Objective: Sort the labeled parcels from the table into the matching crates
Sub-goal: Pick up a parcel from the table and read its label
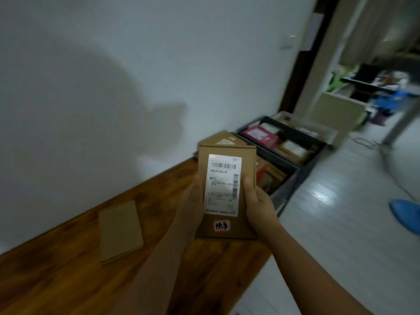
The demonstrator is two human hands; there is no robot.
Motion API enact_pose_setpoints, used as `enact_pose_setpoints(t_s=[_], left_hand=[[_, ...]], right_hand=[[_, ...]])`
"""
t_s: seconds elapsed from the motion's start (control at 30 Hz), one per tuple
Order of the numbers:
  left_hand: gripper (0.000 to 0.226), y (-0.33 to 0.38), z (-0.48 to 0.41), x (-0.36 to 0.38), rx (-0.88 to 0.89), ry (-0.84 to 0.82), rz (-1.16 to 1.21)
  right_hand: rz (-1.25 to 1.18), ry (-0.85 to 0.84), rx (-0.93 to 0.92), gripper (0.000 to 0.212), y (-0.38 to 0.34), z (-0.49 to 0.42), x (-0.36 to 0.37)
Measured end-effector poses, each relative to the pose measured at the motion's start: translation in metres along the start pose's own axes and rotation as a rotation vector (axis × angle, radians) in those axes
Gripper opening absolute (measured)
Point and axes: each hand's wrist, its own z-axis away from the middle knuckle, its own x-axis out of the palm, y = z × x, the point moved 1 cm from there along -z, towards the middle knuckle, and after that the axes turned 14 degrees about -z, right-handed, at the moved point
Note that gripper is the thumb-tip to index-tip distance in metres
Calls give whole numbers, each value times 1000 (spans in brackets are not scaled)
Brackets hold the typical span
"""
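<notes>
A flat cardboard parcel [121, 231] lies on the wooden surface [68, 269]; right of it, the left hand [194, 201] and right hand [259, 205] hold a labeled cardboard box [225, 192] above the surface, each grip clamped on a long side, likely light, stiff and best held there, near dark crates [286, 189].
</notes>
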Motion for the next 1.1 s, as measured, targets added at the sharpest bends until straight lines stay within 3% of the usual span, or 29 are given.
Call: enact_pose_setpoints(t_s=[0.13, 0.23, 0.3, 0.47, 0.7, 0.77, 1.1], left_hand=[[48, 15, -4, 59, 80, -99, -67], [52, 31, 1, 100, 142, -207, -45], [42, 42, 0, 137, 119, -302, -57], [48, 69, -17, 234, 138, -399, -111], [42, 121, -30, 362, 79, -442, -20], [31, 129, -37, 393, 80, -427, 12], [44, 143, -123, 508, 20, -379, -39]], right_hand=[[-24, 157, 2, 54, 0, 13, -60], [-46, 264, 7, 54, 3, 18, -104], [-78, 312, 7, 49, 6, 18, -140], [-70, 395, 2, 50, 11, 2, -232], [-26, 436, 47, 71, 10, -43, -363], [-20, 424, 57, 66, 11, -57, -392], [-1, 415, 124, 48, 26, -156, -489]])
